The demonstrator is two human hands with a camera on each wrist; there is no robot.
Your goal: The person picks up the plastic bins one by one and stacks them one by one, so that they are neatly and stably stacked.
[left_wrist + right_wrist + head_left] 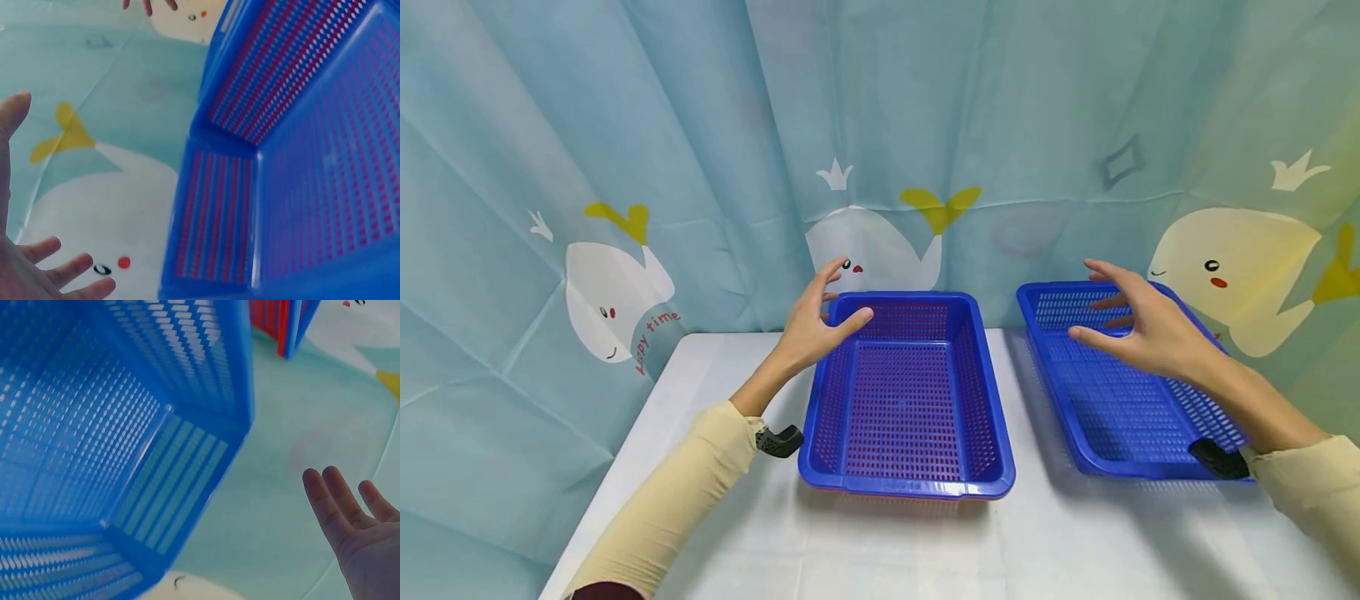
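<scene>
In the head view, a blue plastic basket [901, 487] with slotted walls stands in the middle of the table. Red shows through its slots, and a red basket edge [283, 328] appears beside it in the right wrist view. My left hand [815, 325] hovers by its far left corner, thumb and fingers spread apart, holding nothing. A second blue basket [1120, 417] stands to the right, with nothing inside. Above it hangs my right hand [1146, 325], fingers spread, thumb apart, also holding nothing. Each wrist view shows a spread hand apart from the basket.
The white table [752, 517] carries both baskets, with a narrow gap between them. Behind it hangs a light blue curtain [715, 125] printed with white whales. Each wrist wears a black device [778, 442] at the sleeve cuff.
</scene>
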